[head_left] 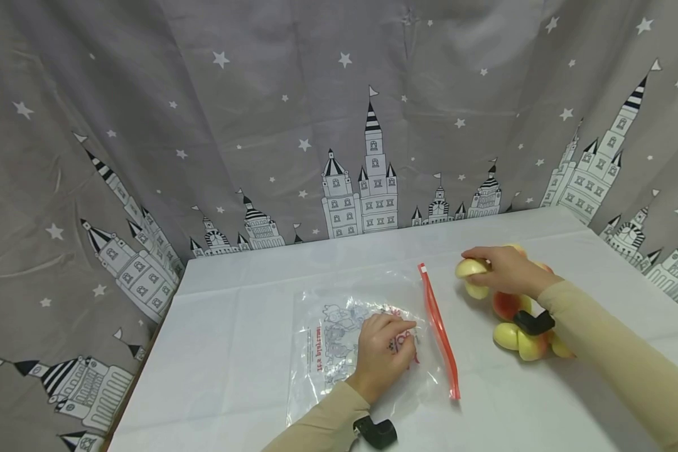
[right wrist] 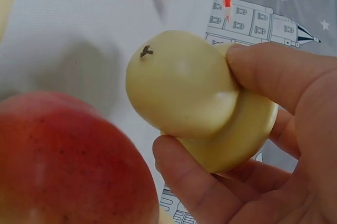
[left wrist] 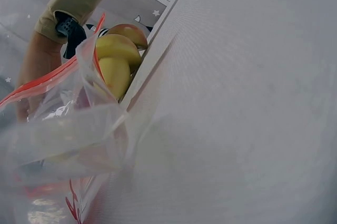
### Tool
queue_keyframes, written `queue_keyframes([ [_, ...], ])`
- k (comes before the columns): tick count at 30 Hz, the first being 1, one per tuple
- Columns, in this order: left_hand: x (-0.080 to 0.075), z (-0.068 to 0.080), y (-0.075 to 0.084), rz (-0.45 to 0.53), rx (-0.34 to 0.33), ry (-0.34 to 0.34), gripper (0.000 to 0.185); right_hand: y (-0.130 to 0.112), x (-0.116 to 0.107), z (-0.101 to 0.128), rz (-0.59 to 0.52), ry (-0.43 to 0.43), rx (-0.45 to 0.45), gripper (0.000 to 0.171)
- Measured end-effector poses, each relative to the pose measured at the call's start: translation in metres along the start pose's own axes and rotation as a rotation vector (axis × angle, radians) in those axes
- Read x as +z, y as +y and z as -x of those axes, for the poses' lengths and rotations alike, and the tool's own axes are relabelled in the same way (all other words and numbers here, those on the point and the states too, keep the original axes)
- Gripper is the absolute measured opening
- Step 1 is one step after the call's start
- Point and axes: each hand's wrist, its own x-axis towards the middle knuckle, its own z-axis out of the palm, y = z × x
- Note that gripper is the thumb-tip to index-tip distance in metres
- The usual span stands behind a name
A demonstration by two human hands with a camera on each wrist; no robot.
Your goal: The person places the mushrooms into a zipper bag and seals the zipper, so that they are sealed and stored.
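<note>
A pale yellow toy mushroom is in my right hand, pinched between thumb and fingers. In the head view it is held above the table beside the red and yellow fruit; the left wrist view shows its cap and stem past the bag. My left hand rests on a clear plastic zip bag with printed figures, fingers loosely bent. The bag's red zip strip runs along its right side. In the left wrist view the bag's plastic covers the fingers.
Several yellow and red toy pieces, among them a yellow fruit, lie under and around my right forearm. A white cloth covers the table. Behind it hangs a grey curtain with castles and stars.
</note>
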Motion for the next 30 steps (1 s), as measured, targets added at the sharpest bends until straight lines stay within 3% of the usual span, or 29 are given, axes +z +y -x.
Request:
queue_keyframes([
  [12, 0.0, 0.001, 0.0, 0.014, -0.001, 0.0, 0.025, -0.008, 0.004, 0.009, 0.012, 0.019, -0.055, 0.05],
  [30, 0.001, 0.0, 0.0, 0.011, -0.006, 0.006, 0.025, -0.033, 0.005, 0.014, -0.005, -0.036, -0.108, 0.054],
])
